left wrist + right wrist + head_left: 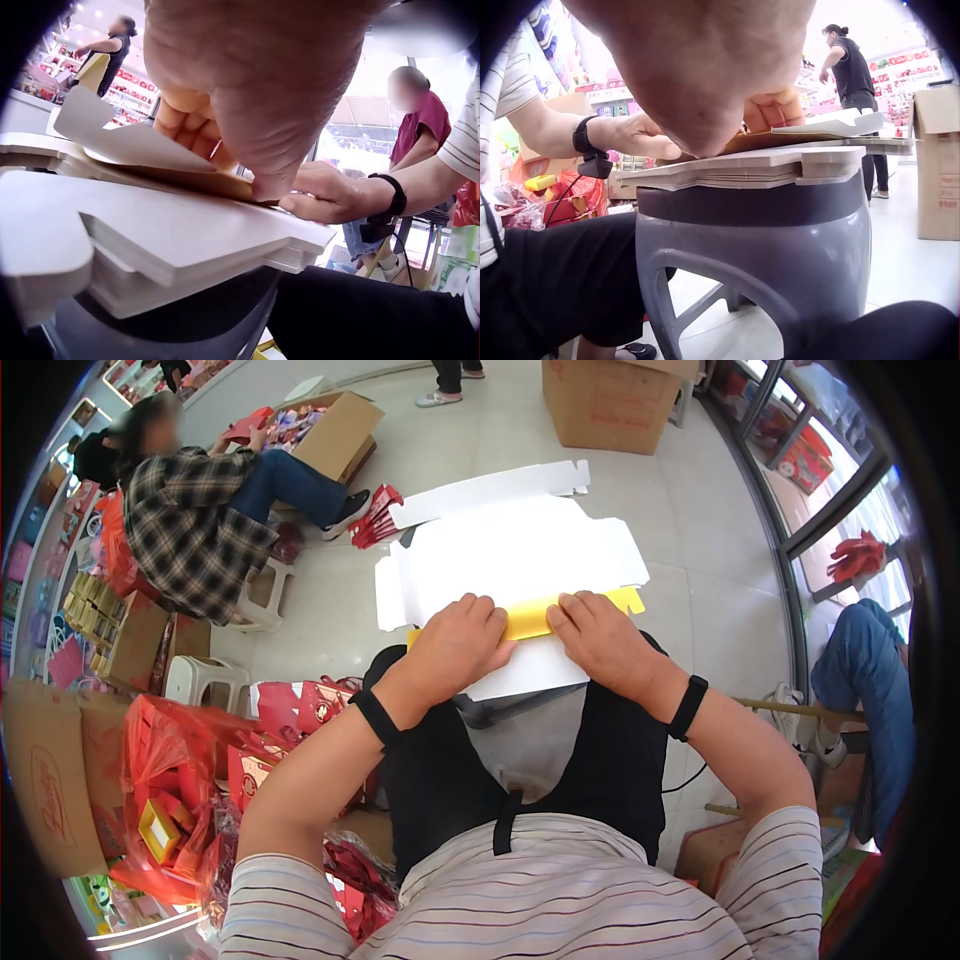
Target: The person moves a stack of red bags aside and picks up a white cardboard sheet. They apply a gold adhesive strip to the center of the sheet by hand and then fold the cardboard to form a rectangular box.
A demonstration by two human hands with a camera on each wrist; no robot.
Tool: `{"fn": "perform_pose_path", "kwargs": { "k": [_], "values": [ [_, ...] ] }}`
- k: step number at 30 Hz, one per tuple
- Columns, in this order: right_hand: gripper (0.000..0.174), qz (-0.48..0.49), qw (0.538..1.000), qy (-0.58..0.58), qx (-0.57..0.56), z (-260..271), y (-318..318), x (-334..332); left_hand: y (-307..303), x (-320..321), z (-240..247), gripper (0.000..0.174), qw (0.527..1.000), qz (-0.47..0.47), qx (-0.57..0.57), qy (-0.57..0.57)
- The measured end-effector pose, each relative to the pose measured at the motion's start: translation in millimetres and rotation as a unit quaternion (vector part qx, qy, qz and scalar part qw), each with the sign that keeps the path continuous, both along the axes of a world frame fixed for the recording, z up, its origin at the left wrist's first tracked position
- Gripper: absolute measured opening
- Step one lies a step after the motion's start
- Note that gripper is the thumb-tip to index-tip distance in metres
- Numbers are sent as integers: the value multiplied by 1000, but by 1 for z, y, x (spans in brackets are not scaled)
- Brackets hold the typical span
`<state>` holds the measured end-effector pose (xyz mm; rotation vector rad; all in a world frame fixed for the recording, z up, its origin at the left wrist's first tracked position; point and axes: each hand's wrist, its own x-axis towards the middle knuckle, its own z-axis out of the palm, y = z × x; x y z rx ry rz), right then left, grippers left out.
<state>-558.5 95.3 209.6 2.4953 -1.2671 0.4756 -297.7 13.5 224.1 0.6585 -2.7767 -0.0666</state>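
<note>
A white cardboard box blank (520, 550) with cut tabs lies over a stack of flat white blanks (180, 232) on a grey plastic stool (757, 247). Its near edge is turned up, showing a yellow strip (528, 622). My left hand (452, 650) grips this strip left of its middle, fingers bent over the far side and thumb on the near side. Close beside it, my right hand (612, 647) pinches the same strip the same way. Both wrists wear black bands. In the wrist views, each palm hides part of the fold.
On the left stand a white stool (205, 678), red bags (165, 790) and a brown carton (55, 780). A seated person (200, 510) works by an open box (340, 435). Another carton (610, 405) stands at the back. Someone's jeans-clad leg (865, 700) is at the right.
</note>
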Motion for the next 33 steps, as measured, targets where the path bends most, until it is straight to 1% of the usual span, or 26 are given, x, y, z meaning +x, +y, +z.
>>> {"fn": "perform_pose_path", "kwargs": {
  "k": [4, 7, 8, 10, 11, 14, 17, 20, 21, 24, 27, 30, 31, 33],
  "values": [
    [33, -24, 999, -18, 26, 0, -5, 2, 3, 0, 2, 33, 1000, 11, 8, -7],
    [29, -31, 996, -57, 62, 8, -5, 2, 2, 1, -6, 28, 1000, 16, 8, 5],
    [28, -39, 993, -58, 92, 13, -2, 2, 0, 3, -10, 27, 1000, 19, 9, 10],
    [26, -53, 985, -60, 152, 25, 6, 6, -1, 8, -3, 24, 998, 18, 59, 23],
    [22, -51, 985, -75, 146, 22, 7, 7, -1, 10, 0, 23, 996, 17, 85, 31],
    [17, -64, 979, -137, 140, 14, 1, 3, -9, 5, 12, 19, 988, 36, 147, -29],
    [15, -81, 973, -163, 144, 7, -14, -1, -35, -4, 18, 25, 963, 55, 257, -67],
    [16, -78, 967, -174, 167, 7, -27, -5, -49, -10, 28, 33, 923, 119, 355, -94],
    [22, -99, 958, -162, 214, 15, -28, -5, -52, -10, 27, 35, 919, 125, 363, -89],
    [29, -122, 964, -142, 188, 29, -28, -1, -49, -12, 21, 36, 962, 149, 207, -102],
    [35, -142, 984, -48, 95, 19, -25, 4, -28, -15, 14, 34, 983, 160, 61, -59],
    [34, -48, 990, -106, 73, 11, -7, 15, -10, -12, 3, 31, 997, 67, 2, -36],
    [41, -33, 987, -106, 121, 4, 0, 20, -5, -11, -2, 28, 999, 44, 21, -17],
    [48, -56, 987, -106, 109, 3, 11, 31, 7, -11, -7, 33, 998, 53, 28, 25]
  ]
}}
